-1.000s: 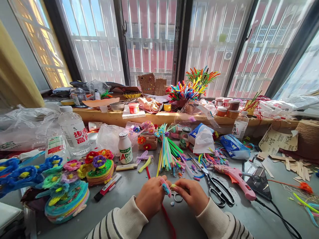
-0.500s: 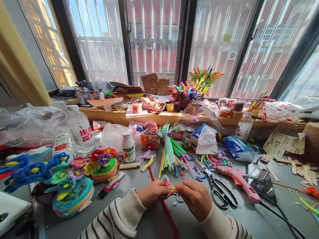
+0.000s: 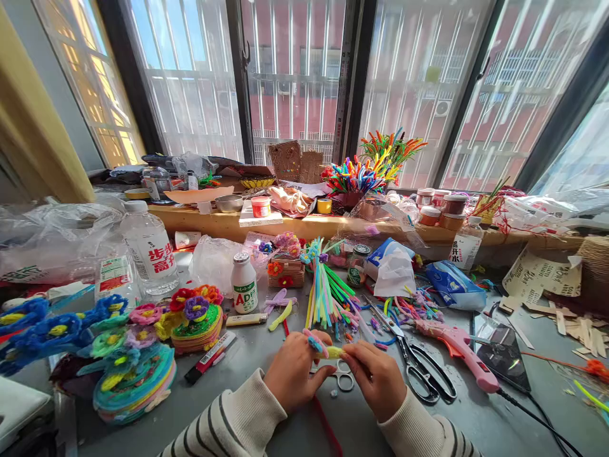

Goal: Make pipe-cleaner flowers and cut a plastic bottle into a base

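My left hand (image 3: 295, 369) is closed around a small pipe cleaner piece, its pink and blue loop (image 3: 316, 343) showing above the fingers. A yellow fuzzy part (image 3: 335, 351) stretches between my two hands. My right hand (image 3: 375, 379) pinches the right end of this yellow part between thumb and fingertips. Just under the hands lie small scissors (image 3: 344, 376), partly covered by my left hand. A long red pipe cleaner (image 3: 327, 424) runs beneath my left hand towards the table's near edge.
Large black-handled scissors (image 3: 419, 371) and a pink glue gun (image 3: 459, 349) lie at the right. A bundle of pipe cleaners (image 3: 328, 295) is beyond my hands. Fuzzy flowers on a round base (image 3: 137, 384), a white bottle (image 3: 244, 285) and a marker box (image 3: 210, 357) stand left.
My left hand has turned over, its back now facing up. The hands have drawn slightly apart, and more of the yellow part shows between them.
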Demonstrator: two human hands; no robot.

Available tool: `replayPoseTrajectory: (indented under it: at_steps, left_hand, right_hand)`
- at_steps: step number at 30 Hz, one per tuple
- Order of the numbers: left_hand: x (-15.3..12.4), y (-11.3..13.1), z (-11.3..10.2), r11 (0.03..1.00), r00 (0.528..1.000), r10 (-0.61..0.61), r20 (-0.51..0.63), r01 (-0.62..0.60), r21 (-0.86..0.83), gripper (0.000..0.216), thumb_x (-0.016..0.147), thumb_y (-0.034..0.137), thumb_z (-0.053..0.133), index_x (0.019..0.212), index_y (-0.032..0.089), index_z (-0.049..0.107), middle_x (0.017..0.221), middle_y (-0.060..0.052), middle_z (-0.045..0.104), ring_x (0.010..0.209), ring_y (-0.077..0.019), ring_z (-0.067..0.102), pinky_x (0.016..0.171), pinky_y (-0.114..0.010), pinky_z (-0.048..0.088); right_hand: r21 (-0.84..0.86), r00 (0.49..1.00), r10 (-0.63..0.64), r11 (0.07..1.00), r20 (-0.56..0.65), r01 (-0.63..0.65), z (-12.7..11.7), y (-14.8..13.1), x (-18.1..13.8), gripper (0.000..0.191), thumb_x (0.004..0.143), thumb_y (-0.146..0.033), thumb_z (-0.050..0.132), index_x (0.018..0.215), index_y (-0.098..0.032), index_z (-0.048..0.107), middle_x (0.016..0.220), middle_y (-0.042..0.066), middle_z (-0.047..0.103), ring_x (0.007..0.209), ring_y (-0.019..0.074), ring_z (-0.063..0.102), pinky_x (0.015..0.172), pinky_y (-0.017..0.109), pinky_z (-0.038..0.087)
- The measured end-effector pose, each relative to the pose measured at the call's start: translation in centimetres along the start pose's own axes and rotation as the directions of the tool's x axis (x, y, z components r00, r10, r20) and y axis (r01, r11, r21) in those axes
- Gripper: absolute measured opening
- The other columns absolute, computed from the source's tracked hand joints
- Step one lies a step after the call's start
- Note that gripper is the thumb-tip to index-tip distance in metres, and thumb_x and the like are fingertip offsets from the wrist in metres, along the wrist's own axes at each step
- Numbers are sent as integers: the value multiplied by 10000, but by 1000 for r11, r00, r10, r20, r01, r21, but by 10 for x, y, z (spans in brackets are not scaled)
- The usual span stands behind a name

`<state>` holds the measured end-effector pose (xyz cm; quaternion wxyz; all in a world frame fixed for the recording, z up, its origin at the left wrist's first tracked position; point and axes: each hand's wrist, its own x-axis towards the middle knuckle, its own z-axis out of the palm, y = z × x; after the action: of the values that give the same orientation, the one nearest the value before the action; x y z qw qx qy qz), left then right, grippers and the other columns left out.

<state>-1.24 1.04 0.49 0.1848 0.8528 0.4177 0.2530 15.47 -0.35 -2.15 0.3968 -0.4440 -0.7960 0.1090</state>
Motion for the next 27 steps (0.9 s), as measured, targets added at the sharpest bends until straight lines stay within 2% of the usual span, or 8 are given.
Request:
replayPoseTrajectory:
  at_steps: [3, 6, 10, 13, 15, 18, 22, 27]
  left_hand:
    - [0, -1, 1, 940, 982, 171, -74, -141, 311, 236, 705, 296, 487, 925, 210, 492, 846, -13, 548, 808, -155, 484, 834, -356, 313]
    - [1, 0, 1, 863, 947, 300, -115, -218, 456, 158, 741, 214, 432, 882, 221, 502, 787, 19, 550, 756, -118, 494, 898, -362, 272]
    - [2, 1, 3, 778, 881, 451, -139, -313, 545, 174, 789, 169, 353, 802, 198, 524, 730, 25, 553, 663, -91, 490, 884, -342, 297]
    - [1, -1, 4, 781, 850, 495, -179, -345, 521, 187, 795, 161, 351, 795, 173, 538, 725, 7, 561, 667, -94, 496, 826, -306, 349]
    - [0, -2, 4, 816, 853, 477, -211, -341, 466, 192, 791, 165, 362, 788, 173, 554, 708, -2, 567, 656, -101, 500, 719, -266, 396]
    - [-2, -6, 3, 896, 904, 368, -219, -283, 342, 217, 789, 187, 365, 810, 204, 580, 682, 2, 576, 597, -100, 501, 565, -220, 394]
    - [-3, -10, -2, 954, 962, 261, -85, -244, 177, 256, 759, 149, 377, 866, 225, 596, 733, -2, 600, 628, -94, 529, 577, -195, 393]
    - [-3, -10, -7, 974, 979, 205, -5, -204, 96, 278, 718, 110, 381, 810, 215, 622, 759, -8, 622, 659, -103, 535, 612, -195, 390]
  right_hand:
    - [62, 999, 47, 997, 20, -48, 3, -1, 1, 251, 801, -260, 366, 745, -141, 581, 623, 49, 568, 562, 132, 518, 527, 217, 395]
    - [127, 992, 110, 985, 54, -116, 5, -5, 2, 259, 796, -276, 375, 734, -143, 588, 631, 48, 588, 571, 136, 527, 540, 221, 400]
    - [242, 974, 206, 944, 95, -223, 7, -8, 2, 280, 790, -310, 386, 718, -142, 598, 653, 47, 610, 596, 142, 544, 552, 219, 405]
    - [306, 958, 248, 910, 142, -281, 5, -8, 4, 303, 780, -347, 398, 711, -135, 603, 635, 48, 610, 583, 143, 545, 534, 214, 405]
    - [332, 957, 245, 899, 158, -285, 3, -8, 4, 302, 772, -356, 412, 714, -131, 605, 640, 48, 611, 584, 140, 542, 531, 208, 403]
    - [306, 967, 211, 920, 142, -246, 0, -8, 4, 293, 773, -343, 416, 722, -128, 608, 642, 47, 603, 585, 132, 532, 536, 205, 393]
    - [185, 985, 116, 973, 128, -139, -4, -7, 3, 294, 782, -332, 406, 708, -134, 610, 591, 33, 568, 535, 113, 493, 502, 199, 362]
    - [126, 985, 24, 991, 169, -46, -9, -6, 6, 302, 788, -345, 402, 719, -151, 623, 572, 25, 557, 532, 109, 478, 506, 197, 353]
